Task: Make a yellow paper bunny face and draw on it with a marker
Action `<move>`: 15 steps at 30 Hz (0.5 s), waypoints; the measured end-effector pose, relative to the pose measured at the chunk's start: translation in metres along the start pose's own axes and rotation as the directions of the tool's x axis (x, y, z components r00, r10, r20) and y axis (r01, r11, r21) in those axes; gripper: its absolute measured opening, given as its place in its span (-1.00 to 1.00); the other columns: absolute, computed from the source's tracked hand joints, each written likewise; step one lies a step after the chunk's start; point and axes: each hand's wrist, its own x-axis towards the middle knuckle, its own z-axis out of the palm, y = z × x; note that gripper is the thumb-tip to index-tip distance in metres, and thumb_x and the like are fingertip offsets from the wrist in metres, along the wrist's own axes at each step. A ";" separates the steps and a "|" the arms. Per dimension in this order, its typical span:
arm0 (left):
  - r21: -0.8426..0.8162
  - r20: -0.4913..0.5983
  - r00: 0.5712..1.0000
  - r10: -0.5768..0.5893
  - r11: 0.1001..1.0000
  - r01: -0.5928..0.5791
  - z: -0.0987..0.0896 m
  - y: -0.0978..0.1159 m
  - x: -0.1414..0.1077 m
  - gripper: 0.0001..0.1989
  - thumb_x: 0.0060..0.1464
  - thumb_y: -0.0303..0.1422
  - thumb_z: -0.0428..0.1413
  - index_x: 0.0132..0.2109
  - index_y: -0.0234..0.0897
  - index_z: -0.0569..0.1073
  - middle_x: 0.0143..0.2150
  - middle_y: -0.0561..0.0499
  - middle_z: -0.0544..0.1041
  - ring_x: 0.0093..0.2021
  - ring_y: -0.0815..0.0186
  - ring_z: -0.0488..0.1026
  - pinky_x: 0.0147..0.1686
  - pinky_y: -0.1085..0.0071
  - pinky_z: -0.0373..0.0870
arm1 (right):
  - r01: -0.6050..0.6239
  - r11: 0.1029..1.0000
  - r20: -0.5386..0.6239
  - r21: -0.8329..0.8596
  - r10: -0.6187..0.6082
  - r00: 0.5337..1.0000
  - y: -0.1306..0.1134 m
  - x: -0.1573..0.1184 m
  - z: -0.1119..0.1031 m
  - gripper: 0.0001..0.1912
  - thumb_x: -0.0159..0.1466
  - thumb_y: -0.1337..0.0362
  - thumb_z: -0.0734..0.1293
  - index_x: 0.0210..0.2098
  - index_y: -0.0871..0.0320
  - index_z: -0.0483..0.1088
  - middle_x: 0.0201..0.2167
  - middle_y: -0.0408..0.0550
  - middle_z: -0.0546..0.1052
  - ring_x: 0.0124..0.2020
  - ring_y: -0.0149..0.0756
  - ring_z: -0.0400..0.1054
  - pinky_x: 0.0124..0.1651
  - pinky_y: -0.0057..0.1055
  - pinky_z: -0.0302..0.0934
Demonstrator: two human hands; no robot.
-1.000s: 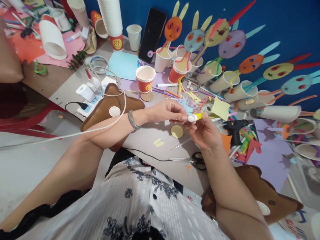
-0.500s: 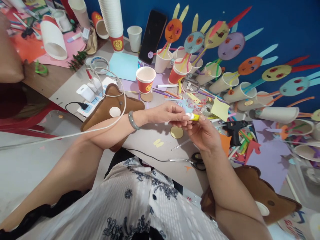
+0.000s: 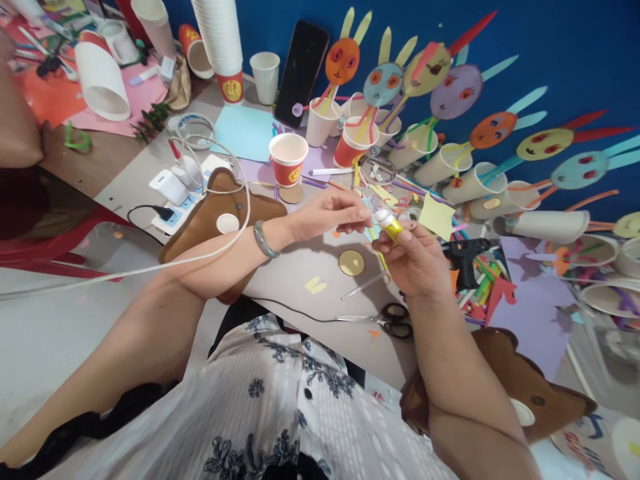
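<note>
My right hand (image 3: 423, 257) is closed around a small yellow glue stick (image 3: 393, 230), its white end tilted up and to the left. Just left of that end, my left hand (image 3: 343, 215) has its thumb and fingers pinched together. Anything between those fingertips is too small to make out. On the table below lie a pale yellow paper disc (image 3: 351, 263) and two small yellow ear-shaped pieces (image 3: 315, 285). A pair of scissors (image 3: 395, 320) with black handles rests nearer my body, below my right hand.
Paper cups with rabbit-faced figures (image 3: 343, 61) line the blue wall. A red cup (image 3: 289, 160), a phone (image 3: 303, 73) and a cup stack (image 3: 220, 40) stand at the back. A black glue gun (image 3: 465, 260) lies right; a white cable (image 3: 150, 268) crosses my left arm.
My hands have drawn apart, the left moving slightly left off the glue stick. The glue stick stays in my right hand and now tilts with its white end higher.
</note>
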 end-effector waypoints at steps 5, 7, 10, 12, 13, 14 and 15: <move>-0.019 -0.154 0.984 0.085 0.996 -0.089 -0.005 -0.005 0.004 -0.50 -0.02 0.09 0.38 -0.44 -0.29 0.51 -0.48 0.09 0.46 -0.46 0.49 0.32 -0.44 0.45 0.27 | 0.079 0.995 -0.096 0.056 -0.073 0.993 -0.010 0.005 -0.010 -0.66 0.01 0.13 0.66 -0.38 0.00 0.47 -0.41 -0.22 0.56 -0.39 -0.41 0.40 -0.30 -0.42 0.36; -0.028 -0.171 0.980 0.104 0.993 -0.110 -0.006 -0.006 0.006 -0.50 -0.07 0.06 0.42 -0.45 -0.29 0.49 -0.49 0.11 0.46 -0.46 0.50 0.33 -0.42 0.45 0.30 | 0.066 0.995 -0.126 0.073 -0.057 0.990 -0.010 0.006 -0.013 -0.66 -0.02 0.16 0.67 -0.40 -0.02 0.46 -0.40 -0.24 0.56 -0.40 -0.40 0.39 -0.30 -0.40 0.39; -0.012 -0.195 0.974 0.117 0.993 -0.122 -0.006 -0.008 0.007 -0.48 -0.15 0.05 0.46 -0.44 -0.29 0.46 -0.43 0.09 0.51 -0.39 0.47 0.41 -0.33 0.43 0.37 | 0.044 0.995 -0.122 0.084 -0.034 0.992 -0.007 0.007 -0.013 -0.64 -0.05 0.17 0.67 -0.43 -0.03 0.44 -0.40 -0.25 0.56 -0.41 -0.41 0.38 -0.29 -0.41 0.42; 0.002 -0.209 0.971 0.116 0.993 -0.118 -0.006 -0.009 0.006 -0.45 -0.18 0.06 0.47 -0.43 -0.28 0.44 -0.40 0.07 0.52 -0.37 0.46 0.42 -0.32 0.43 0.38 | 0.026 0.996 -0.096 0.085 -0.017 0.995 -0.005 0.007 -0.013 -0.63 -0.04 0.16 0.68 -0.43 -0.02 0.44 -0.40 -0.26 0.56 -0.41 -0.45 0.39 -0.27 -0.45 0.43; 0.013 -0.222 0.969 0.110 0.994 -0.110 -0.006 -0.008 0.005 -0.45 -0.15 0.08 0.45 -0.44 -0.28 0.42 -0.41 0.08 0.51 -0.39 0.47 0.40 -0.35 0.44 0.35 | 0.018 0.996 -0.086 0.084 -0.010 0.996 -0.004 0.007 -0.013 -0.61 -0.04 0.14 0.69 -0.42 0.00 0.43 -0.40 -0.26 0.56 -0.41 -0.46 0.39 -0.27 -0.48 0.43; 0.028 -0.238 0.966 0.100 0.995 -0.096 -0.006 -0.008 0.005 -0.45 -0.09 0.09 0.41 -0.45 -0.27 0.40 -0.45 0.09 0.48 -0.43 0.49 0.36 -0.38 0.45 0.32 | 0.009 0.997 -0.079 0.083 -0.002 0.997 -0.003 0.007 -0.014 -0.60 -0.03 0.11 0.69 -0.43 0.01 0.42 -0.41 -0.26 0.56 -0.41 -0.47 0.40 -0.27 -0.49 0.43; 0.047 -0.254 0.963 0.088 0.996 -0.079 -0.006 -0.009 0.004 -0.45 0.01 0.11 0.35 -0.47 -0.27 0.38 -0.49 0.11 0.44 -0.47 0.50 0.32 -0.42 0.46 0.29 | -0.002 0.997 -0.077 0.080 0.008 0.997 -0.002 0.007 -0.014 -0.58 -0.03 0.07 0.68 -0.42 0.02 0.41 -0.41 -0.26 0.57 -0.42 -0.48 0.41 -0.28 -0.50 0.43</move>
